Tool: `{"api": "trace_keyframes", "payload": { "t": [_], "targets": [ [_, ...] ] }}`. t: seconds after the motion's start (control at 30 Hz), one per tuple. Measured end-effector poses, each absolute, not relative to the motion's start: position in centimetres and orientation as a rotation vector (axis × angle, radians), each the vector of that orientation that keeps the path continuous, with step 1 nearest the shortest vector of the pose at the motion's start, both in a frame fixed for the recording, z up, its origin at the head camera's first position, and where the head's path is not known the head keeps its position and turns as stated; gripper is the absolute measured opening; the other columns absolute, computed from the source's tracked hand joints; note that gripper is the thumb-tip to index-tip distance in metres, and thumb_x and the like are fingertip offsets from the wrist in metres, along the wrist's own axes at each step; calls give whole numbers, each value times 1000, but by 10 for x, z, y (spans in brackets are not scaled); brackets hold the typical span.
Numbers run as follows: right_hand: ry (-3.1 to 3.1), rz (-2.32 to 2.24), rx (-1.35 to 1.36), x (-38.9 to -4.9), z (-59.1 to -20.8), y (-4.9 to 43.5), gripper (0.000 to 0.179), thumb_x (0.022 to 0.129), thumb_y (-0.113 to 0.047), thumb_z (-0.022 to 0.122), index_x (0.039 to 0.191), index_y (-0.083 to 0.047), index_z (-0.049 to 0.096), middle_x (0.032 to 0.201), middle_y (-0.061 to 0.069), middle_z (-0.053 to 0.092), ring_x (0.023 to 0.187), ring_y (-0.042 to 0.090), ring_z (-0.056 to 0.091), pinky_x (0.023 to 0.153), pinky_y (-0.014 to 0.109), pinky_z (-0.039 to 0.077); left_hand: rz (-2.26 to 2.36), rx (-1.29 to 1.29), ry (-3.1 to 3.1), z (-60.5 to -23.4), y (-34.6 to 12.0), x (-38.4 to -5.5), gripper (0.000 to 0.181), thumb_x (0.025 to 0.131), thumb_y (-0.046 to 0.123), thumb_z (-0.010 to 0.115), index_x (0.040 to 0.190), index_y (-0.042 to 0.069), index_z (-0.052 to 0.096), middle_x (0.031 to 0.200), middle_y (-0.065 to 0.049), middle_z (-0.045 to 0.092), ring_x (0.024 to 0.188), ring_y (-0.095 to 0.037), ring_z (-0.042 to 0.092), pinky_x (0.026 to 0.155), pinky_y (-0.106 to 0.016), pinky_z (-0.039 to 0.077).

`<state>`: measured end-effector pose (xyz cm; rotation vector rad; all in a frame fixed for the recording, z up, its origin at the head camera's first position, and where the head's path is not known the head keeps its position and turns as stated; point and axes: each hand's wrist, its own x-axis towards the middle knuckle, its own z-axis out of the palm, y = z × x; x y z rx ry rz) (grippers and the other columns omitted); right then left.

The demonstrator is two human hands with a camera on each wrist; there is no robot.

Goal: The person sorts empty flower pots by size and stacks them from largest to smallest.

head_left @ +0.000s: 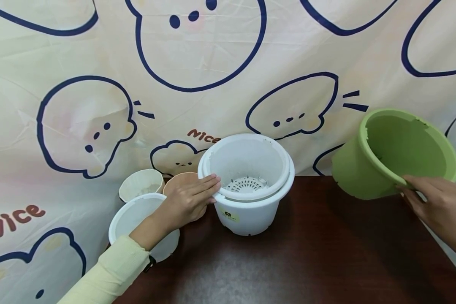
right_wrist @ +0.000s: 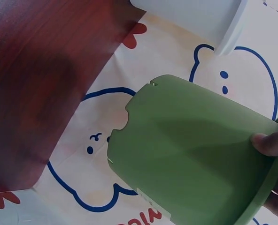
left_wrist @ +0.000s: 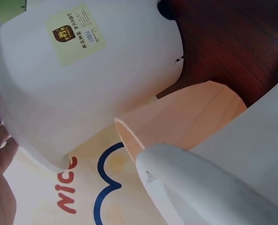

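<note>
Two white flower pots [head_left: 247,215] stand nested on the table, the inner one showing a slotted base. My left hand [head_left: 190,198] holds their rim at the left side; in the left wrist view its fingers [left_wrist: 6,152] lie against the rim's edge beside a labelled wall. Off to the right, a green flower pot [head_left: 351,173] is tilted with its mouth toward me. My right hand [head_left: 437,198] pinches its near rim, the thumb [right_wrist: 270,143] on the outer wall in the right wrist view. The green pot's base shows notches and a cutout.
Left of the nested pots stand another white pot [head_left: 161,249], a small cream fluted pot [head_left: 140,183] and a peach pot [head_left: 180,181], partly behind my left arm. The dark wood table [head_left: 289,261] meets a cartoon-printed cloth [head_left: 197,109] at its back edge.
</note>
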<state>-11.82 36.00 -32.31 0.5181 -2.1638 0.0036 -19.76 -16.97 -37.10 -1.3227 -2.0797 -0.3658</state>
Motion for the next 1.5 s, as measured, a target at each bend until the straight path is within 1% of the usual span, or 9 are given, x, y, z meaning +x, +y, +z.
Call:
{"api": "trace_keyframes", "payload": {
  "t": [0.17, 0.5, 0.73, 1.0, 1.17, 1.4, 1.5],
  "targets": [
    [-2156, -4, 530, -119, -321, 359, 73, 110, -52, 30, 100, 6, 73, 80, 25, 72, 60, 40, 66, 59, 55, 46, -363, -1323, -2075, -371, -170, -198, 47, 83, 9, 83, 127, -2, 70, 129, -16, 72, 121, -30, 70, 97, -40, 58],
    [-2202, -75, 528, -117, -311, 354, 74, 112, -50, 26, 102, 7, 72, 80, 28, 71, 59, 40, 66, 55, 56, 51, -382, -1321, -2091, -370, -169, -197, 45, 84, 8, 82, 127, -1, 71, 129, -15, 72, 121, -30, 70, 97, -40, 58],
    [-2209, -102, 517, -117, -307, 351, 74, 112, -50, 24, 105, 7, 72, 85, 30, 71, 63, 41, 68, 58, 57, 53, -382, -1323, -2100, -370, -170, -197, 43, 87, 9, 80, 127, -1, 71, 129, -15, 72, 122, -30, 69, 97, -41, 58],
    [-2207, -127, 534, -118, -302, 347, 74, 112, -49, 23, 107, 8, 70, 86, 30, 72, 67, 42, 68, 60, 57, 54, -379, -1319, -2100, -370, -170, -197, 46, 84, 9, 82, 128, -1, 70, 129, -15, 72, 121, -29, 69, 97, -41, 58],
    [-2192, -142, 542, -120, -300, 347, 72, 112, -48, 24, 108, 8, 71, 86, 29, 72, 67, 42, 69, 60, 56, 54, -372, -1316, -2099, -370, -169, -197, 46, 84, 9, 83, 128, 0, 70, 129, -14, 72, 121, -29, 69, 97, -40, 58],
    [-2128, -72, 543, -123, -300, 346, 66, 111, -49, 33, 107, 4, 73, 87, 26, 74, 68, 43, 70, 60, 55, 52, -372, -1318, -2087, -370, -169, -198, 47, 83, 7, 83, 128, -1, 71, 129, -14, 72, 120, -29, 70, 96, -41, 59],
    [-2134, -89, 537, -123, -299, 345, 67, 111, -49, 32, 108, 4, 73, 87, 27, 74, 69, 43, 70, 61, 55, 53, -372, -1318, -2082, -370, -169, -198, 48, 82, 7, 84, 127, -1, 71, 129, -15, 72, 120, -29, 70, 96, -40, 59]
  ]
}}
